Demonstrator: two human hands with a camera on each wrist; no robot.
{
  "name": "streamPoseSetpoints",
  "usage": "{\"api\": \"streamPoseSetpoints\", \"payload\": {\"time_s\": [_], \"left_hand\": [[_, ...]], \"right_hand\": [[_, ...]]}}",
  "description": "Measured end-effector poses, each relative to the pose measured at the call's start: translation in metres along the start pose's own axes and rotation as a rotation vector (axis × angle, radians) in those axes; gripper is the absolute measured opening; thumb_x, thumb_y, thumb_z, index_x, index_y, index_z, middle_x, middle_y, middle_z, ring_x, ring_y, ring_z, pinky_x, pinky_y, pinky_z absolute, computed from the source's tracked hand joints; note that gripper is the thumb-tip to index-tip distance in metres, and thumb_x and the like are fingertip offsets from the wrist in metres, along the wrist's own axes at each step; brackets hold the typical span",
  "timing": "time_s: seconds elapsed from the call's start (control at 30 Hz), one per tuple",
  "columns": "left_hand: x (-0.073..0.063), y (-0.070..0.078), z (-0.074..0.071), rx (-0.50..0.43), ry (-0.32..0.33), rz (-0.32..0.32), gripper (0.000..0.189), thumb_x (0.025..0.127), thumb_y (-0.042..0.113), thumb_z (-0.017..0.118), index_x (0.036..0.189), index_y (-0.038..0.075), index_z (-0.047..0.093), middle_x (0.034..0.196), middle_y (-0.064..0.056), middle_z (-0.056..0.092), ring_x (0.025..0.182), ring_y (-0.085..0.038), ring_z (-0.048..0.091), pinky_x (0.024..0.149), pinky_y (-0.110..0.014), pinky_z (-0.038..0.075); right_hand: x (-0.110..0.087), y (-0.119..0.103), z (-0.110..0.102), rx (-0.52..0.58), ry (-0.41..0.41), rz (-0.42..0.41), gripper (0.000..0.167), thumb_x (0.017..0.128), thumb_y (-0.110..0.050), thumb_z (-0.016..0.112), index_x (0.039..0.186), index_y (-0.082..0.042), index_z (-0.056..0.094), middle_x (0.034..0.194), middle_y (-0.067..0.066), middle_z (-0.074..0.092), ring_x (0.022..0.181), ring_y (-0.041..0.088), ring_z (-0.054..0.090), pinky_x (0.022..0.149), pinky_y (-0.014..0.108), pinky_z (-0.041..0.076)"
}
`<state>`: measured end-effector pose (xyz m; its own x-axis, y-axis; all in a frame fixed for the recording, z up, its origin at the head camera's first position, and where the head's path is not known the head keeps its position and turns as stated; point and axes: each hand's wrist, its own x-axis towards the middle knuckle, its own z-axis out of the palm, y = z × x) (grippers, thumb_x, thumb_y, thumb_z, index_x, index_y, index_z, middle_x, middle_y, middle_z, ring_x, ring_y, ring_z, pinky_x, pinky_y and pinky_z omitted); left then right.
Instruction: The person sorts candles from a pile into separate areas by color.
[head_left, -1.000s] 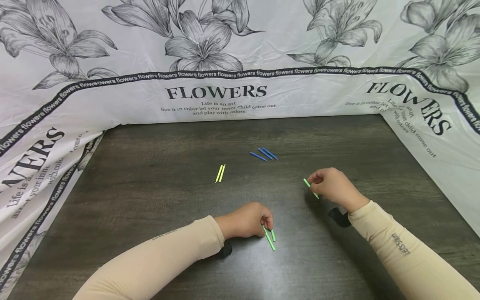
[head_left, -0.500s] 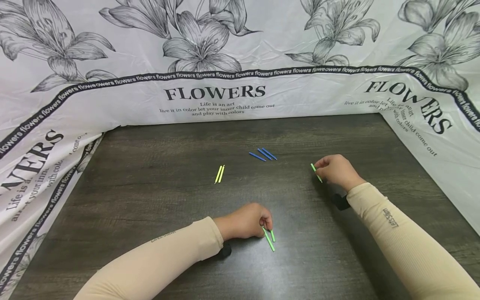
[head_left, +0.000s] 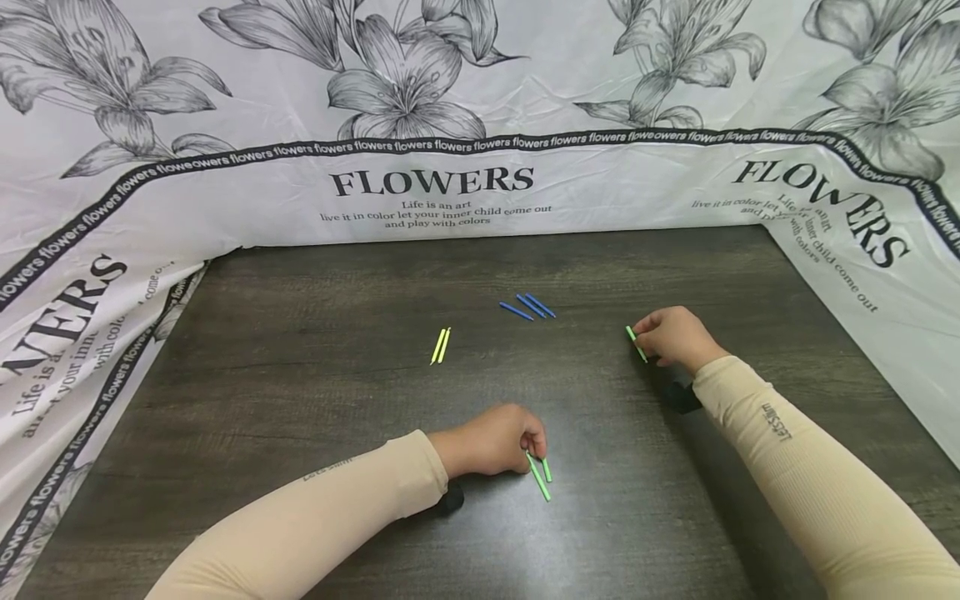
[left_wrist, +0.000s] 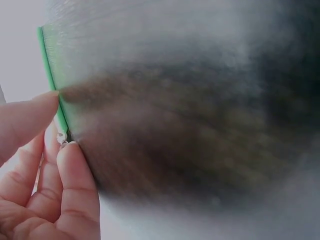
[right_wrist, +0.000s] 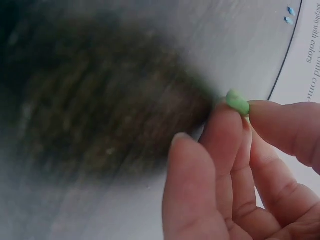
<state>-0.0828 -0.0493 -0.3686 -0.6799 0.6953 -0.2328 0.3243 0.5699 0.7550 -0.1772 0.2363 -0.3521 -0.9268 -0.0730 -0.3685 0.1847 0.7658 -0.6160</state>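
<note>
Head view: "FLOWERS" on backdrop

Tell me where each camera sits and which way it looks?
Head: up high, looking down at the table, both hands and sleeves.
Left wrist: beside the left hand, facing its fingers pinching a green stick.
Right wrist: beside the right hand, facing its fingers holding a green stick.
Shared: head and right wrist views both show the blue sticks.

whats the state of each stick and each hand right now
Left hand: pinches two green plastic sticks whose tips rest on the dark wooden table.
Right hand: pinches one green stick.
Two yellow sticks: lying side by side, untouched.
Three blue sticks: lying together, untouched.
</note>
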Motion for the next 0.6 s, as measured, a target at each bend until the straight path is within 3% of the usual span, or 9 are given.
{"api": "streamPoseSetpoints", "payload": {"time_s": [0.6], "left_hand": [[-0.0010, 0.0021, -0.0022, 0.003, -0.019, 0.003, 0.022, 0.070, -0.014, 0.072, 0.078, 0.006, 0.068, 0.072, 0.002, 0.060, 0.068, -0.004, 0.047, 0.064, -0.018, 0.041]], "right_hand": [[0.0039, -0.0036, 0.0001, -0.051, 0.006, 0.015, 0.029, 0.093, -0.008, 0.055, 0.115, 0.008, 0.062, 0.096, 0.018, 0.066, 0.087, 0.026, 0.063, 0.066, 0.034, 0.054]]}}
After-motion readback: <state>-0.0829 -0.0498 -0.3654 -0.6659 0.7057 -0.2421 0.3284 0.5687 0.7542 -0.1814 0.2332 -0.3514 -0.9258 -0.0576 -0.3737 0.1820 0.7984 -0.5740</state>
